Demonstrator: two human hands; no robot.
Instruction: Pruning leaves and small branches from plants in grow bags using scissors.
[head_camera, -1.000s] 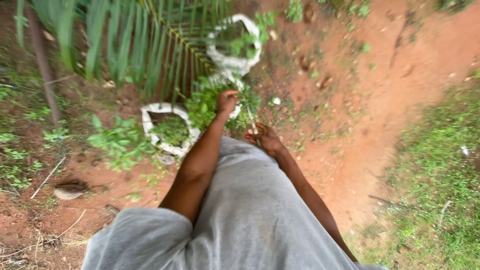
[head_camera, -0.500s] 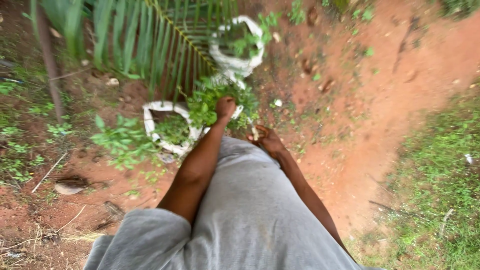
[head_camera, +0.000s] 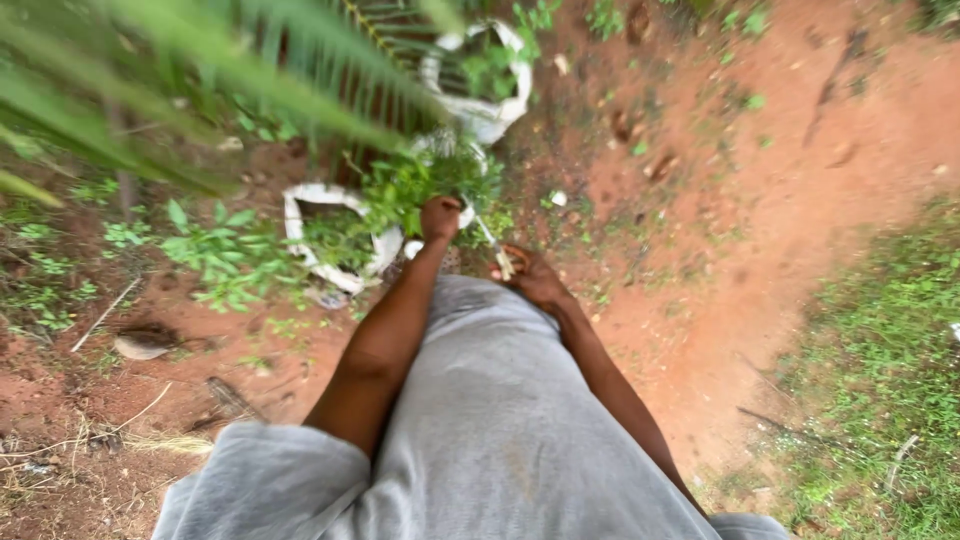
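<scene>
Green leaves of the plant at twelve o'clock are gripped in your fisted left hand. Your right hand now clasps a thin knife, its blade raised towards the plant.

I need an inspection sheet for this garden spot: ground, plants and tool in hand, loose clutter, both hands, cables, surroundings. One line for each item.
Surface: bare red soil, damp-looking, with patches of grass on the right.
Job's things: leafy plant growing in a white sack; a thin tool, blurred, kind unclear.
Clutter: second white sack behind, dry sticks, a flat stone.
Hands: left hand closed on the plant's stems; right hand holds the tool.
Cables: nothing seen.
Surroundings: palm frond overhead at upper left, weeds along the left edge.
</scene>
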